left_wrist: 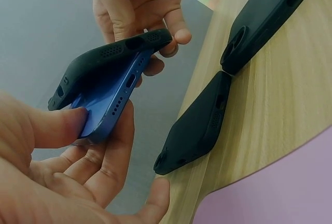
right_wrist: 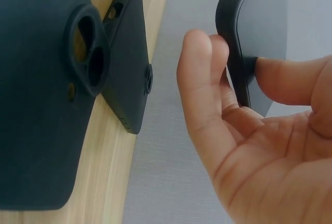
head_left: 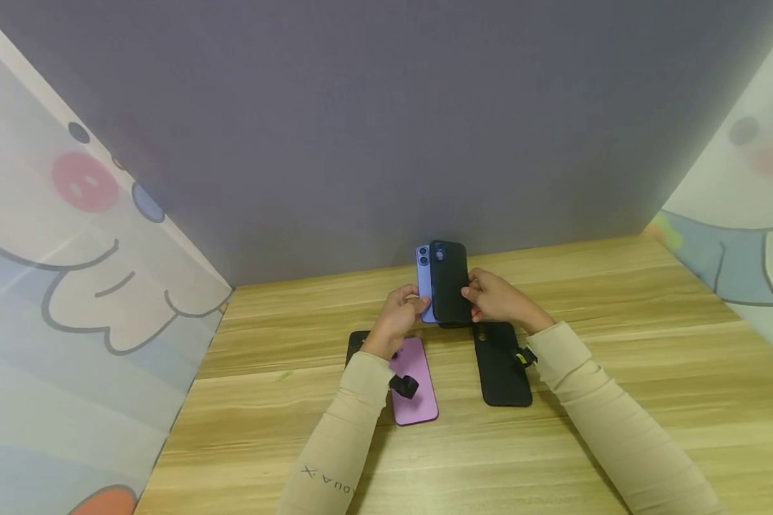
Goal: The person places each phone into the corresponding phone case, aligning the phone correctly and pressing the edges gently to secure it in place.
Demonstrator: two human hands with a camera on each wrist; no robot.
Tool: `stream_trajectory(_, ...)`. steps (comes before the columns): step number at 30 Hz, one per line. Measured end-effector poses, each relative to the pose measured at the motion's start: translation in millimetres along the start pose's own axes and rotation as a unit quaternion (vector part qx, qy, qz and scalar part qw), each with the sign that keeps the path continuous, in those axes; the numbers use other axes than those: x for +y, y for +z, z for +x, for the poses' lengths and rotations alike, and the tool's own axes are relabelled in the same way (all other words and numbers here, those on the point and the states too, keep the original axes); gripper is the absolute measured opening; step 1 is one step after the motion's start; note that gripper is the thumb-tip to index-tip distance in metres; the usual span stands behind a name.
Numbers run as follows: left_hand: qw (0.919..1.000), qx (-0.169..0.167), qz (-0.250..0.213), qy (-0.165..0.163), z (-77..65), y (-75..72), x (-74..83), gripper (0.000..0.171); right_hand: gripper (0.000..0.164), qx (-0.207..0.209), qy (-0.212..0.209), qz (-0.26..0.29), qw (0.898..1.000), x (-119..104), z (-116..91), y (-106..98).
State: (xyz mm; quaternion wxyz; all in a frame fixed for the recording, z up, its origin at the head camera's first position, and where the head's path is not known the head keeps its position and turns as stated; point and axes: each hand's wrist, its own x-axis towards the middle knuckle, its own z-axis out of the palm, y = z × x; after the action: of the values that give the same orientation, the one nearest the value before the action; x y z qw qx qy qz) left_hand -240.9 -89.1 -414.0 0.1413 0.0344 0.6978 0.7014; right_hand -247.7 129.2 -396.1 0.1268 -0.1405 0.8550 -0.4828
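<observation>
My left hand (head_left: pixel 397 318) pinches a blue phone (head_left: pixel 424 279) by its lower part, thumb on one face and fingers behind in the left wrist view. With thumb and fingers my right hand (head_left: pixel 499 297) grips the right edge of a black phone case (head_left: pixel 449 286). The case overlaps the phone, leaving its left strip and two camera lenses showing. In the left wrist view the phone (left_wrist: pixel 111 105) sits at an angle to the case (left_wrist: pixel 104 58), partly inside it, with a gap at the near corner. Both are held over the table's far side.
On the wooden table (head_left: pixel 264 408) lie a black phone case (head_left: pixel 504 368) below my right hand and another black case (left_wrist: pixel 194 125) near the wall. A pink phone (head_left: pixel 421 404) and a dark item (head_left: pixel 356 345) lie partly under my left arm. A grey wall (head_left: pixel 386 143) rises behind.
</observation>
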Motion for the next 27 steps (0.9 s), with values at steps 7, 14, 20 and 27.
stream_trajectory(7, 1.0000, 0.002, -0.004, 0.000, -0.9, -0.2, -0.2, 0.008, 0.030, -0.002, -0.006, 0.001, 1.000, 0.9, 0.7, 1.1)
stream_trajectory(14, 1.0000, -0.002, -0.001, -0.001, 0.1, 1.1, 0.0, 0.008, 0.029, 0.000, -0.003, -0.001, 1.000, 1.7, 1.1, 1.3)
stream_trajectory(20, 1.0000, 0.000, 0.004, 0.000, -0.8, 2.7, 1.1, 0.010, 0.032, -0.002, -0.005, -0.001, 1.000, 0.9, 0.7, 0.3)
stream_trajectory(27, 1.0000, 0.001, 0.007, -0.001, -0.4, 2.3, -0.1, 0.010, 0.032, -0.001, -0.008, 0.000, 1.000, -0.9, -0.9, 1.3)
